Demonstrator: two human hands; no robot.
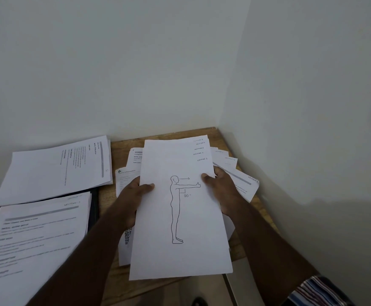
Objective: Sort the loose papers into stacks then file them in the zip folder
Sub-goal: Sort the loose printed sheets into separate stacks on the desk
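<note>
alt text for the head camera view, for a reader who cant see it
Both hands, left and right, hold a sheaf of papers topped by a standing-figure drawing above a wooden table. Two paper stacks lie left, one on a dark zip folder.

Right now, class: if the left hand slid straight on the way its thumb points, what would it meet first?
The left hand grips the held sheaf of papers, thumb aimed right across the figure drawing. It would probably meet the right hand first, gripping the opposite edge.
</note>
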